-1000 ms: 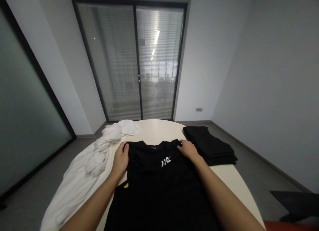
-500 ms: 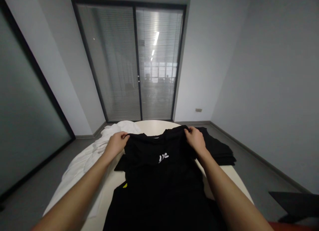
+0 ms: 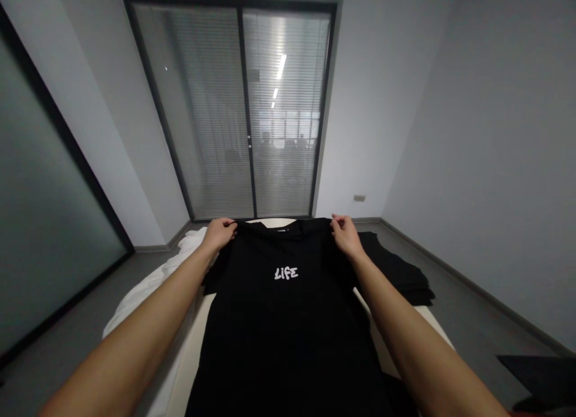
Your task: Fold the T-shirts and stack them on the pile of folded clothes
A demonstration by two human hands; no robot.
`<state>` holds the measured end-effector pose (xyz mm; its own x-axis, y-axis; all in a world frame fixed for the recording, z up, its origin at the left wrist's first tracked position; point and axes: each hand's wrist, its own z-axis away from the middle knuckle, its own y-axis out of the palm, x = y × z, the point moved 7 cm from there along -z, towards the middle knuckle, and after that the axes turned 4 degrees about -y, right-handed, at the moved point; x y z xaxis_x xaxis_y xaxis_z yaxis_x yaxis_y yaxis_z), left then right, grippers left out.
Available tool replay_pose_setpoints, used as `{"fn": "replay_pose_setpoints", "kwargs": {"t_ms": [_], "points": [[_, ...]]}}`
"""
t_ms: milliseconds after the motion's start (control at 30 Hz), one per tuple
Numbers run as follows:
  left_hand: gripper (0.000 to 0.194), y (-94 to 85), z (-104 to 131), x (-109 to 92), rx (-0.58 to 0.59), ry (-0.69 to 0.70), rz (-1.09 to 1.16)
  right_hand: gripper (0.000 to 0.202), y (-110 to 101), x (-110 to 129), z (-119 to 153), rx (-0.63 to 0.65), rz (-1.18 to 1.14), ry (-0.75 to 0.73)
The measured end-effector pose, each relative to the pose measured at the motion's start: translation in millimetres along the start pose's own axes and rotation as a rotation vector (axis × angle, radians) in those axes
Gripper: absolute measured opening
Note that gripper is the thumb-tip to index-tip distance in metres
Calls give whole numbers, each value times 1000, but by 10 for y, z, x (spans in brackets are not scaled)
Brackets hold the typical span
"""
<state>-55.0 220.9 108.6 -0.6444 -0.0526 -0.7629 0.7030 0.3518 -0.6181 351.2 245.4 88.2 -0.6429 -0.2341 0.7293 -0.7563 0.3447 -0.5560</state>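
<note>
A black T-shirt (image 3: 283, 327) with white lettering on its chest is spread between my hands, its collar at the far side and its lower part running out of view at the bottom. My left hand (image 3: 220, 232) is closed on the left shoulder of the shirt. At the right shoulder, my right hand (image 3: 345, 234) pinches the fabric between thumb and fingers. The upper edge is stretched between the two grips, and the shirt hides much of the table.
White cloth (image 3: 150, 291) lies along the left of the pale table (image 3: 191, 345). Black folded garments (image 3: 396, 270) are stacked at the right. Beyond stand glass doors with blinds (image 3: 288, 165). A dark object (image 3: 546, 378) is at the lower right.
Both hands have moved away from me and up in the view, drawing the shirt's shoulders along. The shirt is flatter, its full lettering shows, and the yellow patch at its left is out of sight.
</note>
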Motion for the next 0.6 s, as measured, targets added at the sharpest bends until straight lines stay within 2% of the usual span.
{"fn": "replay_pose_setpoints", "kwargs": {"t_ms": [67,167,267,367,467,600], "points": [[31,89,-26,-38,-3,76,-51,31,61,-1,13,33,88,-20],[43,301,27,-28,8,160,-166,35,204,-69,95,147,246,-3],[61,575,179,113,54,183,-308,36,322,-160,214,264,419,30],[58,787,378,332,117,170,-448,37,374,-207,312,337,572,75],[47,829,559,485,130,162,-562,38,432,-182,402,397,676,77],[45,712,751,397,60,223,-651,30,549,-111,576,495,729,22]]}}
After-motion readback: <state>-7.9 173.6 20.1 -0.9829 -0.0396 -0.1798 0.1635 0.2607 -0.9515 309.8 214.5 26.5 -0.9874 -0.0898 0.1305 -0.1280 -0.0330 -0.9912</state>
